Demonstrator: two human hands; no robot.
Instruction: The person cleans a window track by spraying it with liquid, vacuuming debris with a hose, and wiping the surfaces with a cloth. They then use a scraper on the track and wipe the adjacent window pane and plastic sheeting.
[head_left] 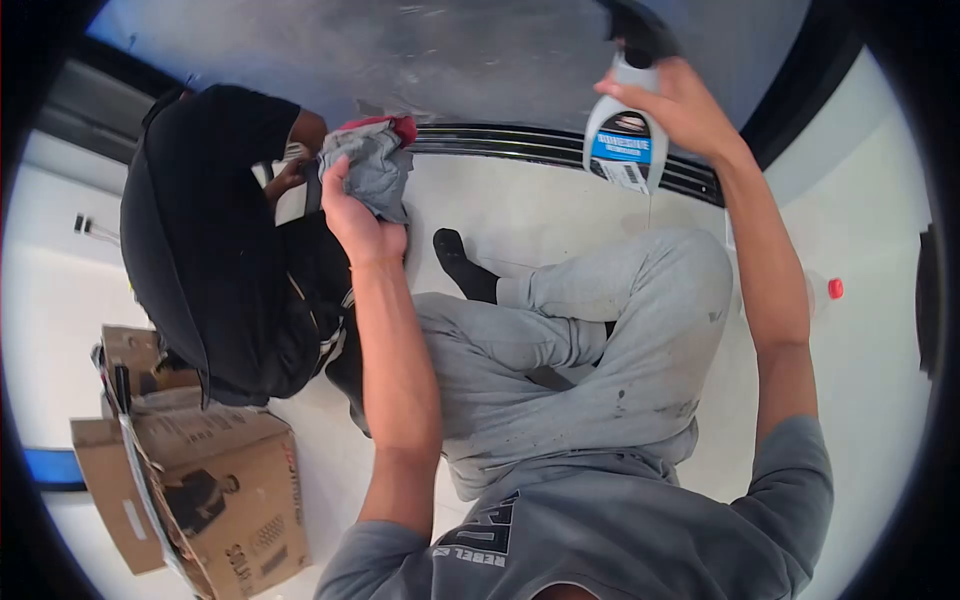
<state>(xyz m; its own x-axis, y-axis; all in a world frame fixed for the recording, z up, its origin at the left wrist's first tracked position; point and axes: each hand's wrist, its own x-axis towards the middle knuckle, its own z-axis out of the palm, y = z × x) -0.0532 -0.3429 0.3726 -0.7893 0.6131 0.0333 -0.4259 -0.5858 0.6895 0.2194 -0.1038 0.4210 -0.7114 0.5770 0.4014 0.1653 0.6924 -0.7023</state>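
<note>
My left hand (358, 220) is closed on a crumpled grey cloth (372, 165), held up in front of the glass; a red piece of fabric (385, 127) shows along its top. In my right hand (680, 105) is a grey-white spray bottle (625, 130) with a black trigger head and a blue-and-black label. My fingers wrap round its neck, and it stands roughly upright before the glass panel (490, 65). The trigger head is smeared by motion. Cloth and bottle are well apart.
Close on my left crouches a person in black (220, 240), a hand near my cloth. An open cardboard box (230, 490) stands behind them. A black track (500, 142) runs under the glass. A clear bottle with a red cap (835, 289) is at right on the pale floor (480, 195).
</note>
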